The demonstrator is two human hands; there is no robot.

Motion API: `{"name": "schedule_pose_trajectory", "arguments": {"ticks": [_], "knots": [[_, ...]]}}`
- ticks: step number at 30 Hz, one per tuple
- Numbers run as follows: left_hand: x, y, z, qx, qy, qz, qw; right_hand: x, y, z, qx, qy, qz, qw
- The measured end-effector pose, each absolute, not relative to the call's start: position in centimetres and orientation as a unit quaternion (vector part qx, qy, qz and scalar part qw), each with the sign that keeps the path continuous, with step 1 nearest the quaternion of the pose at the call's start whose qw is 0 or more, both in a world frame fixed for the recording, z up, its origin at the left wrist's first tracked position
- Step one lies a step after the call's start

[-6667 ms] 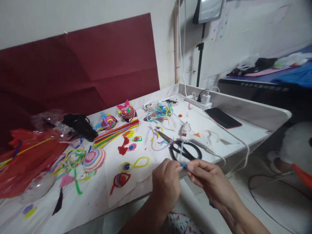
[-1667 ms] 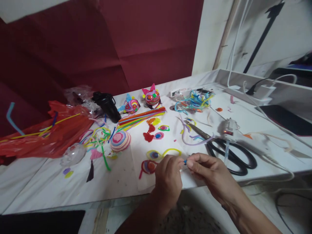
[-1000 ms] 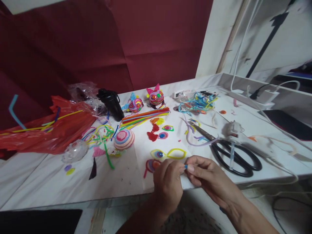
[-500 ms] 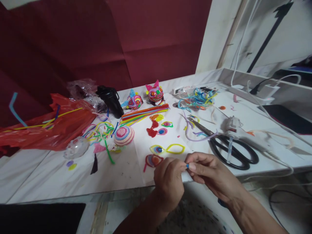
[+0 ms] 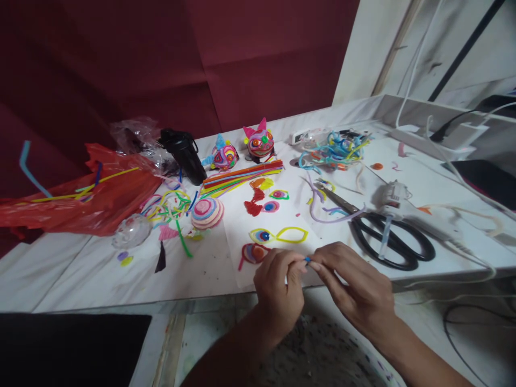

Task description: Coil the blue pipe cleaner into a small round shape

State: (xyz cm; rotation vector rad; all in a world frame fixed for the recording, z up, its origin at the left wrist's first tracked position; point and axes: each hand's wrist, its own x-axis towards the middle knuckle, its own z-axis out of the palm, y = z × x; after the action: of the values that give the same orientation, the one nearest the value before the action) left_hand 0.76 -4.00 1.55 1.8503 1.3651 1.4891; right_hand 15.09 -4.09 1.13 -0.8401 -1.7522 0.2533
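Note:
My left hand (image 5: 279, 285) and my right hand (image 5: 355, 285) meet at the table's front edge, both pinching a small blue piece (image 5: 307, 259) between their fingertips. Just beyond my left hand lies a red eye shape (image 5: 253, 252), partly covered by the fingers. Above it are a blue-centred eye shape (image 5: 263, 236) and, joined beside it, a yellow outline (image 5: 292, 235). Two smaller eye shapes, one green-edged (image 5: 279, 194) and one pink (image 5: 271, 207), rest farther back on the white sheet, next to a dark red piece (image 5: 253, 207).
Black-handled scissors (image 5: 389, 242) and a glue gun (image 5: 394, 199) lie at right. Behind are two decorated balls (image 5: 260, 143), coloured sticks (image 5: 242, 177) and tangled strips (image 5: 342, 150). Leftward are a striped dome (image 5: 207, 213), black bottle (image 5: 183, 156) and red plastic bag (image 5: 116, 188).
The camera view has shifted slightly. My right hand's fingers have straightened and moved closer together around the blue piece, which both hands still hold.

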Motion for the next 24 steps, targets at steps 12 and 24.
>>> {"name": "schedule_pose_trajectory", "arguments": {"ticks": [12, 24], "knots": [[1.5, -3.1, 1.5, 0.548, 0.494, 0.514, 0.437, 15.2, -3.5, 1.3, -0.449, -0.614, 0.404, 0.507], [1.6, -1.6, 2.0, 0.547, 0.484, 0.467, 0.499, 16.0, -2.3, 2.0, -0.431, -0.525, 0.549, 0.487]]}}
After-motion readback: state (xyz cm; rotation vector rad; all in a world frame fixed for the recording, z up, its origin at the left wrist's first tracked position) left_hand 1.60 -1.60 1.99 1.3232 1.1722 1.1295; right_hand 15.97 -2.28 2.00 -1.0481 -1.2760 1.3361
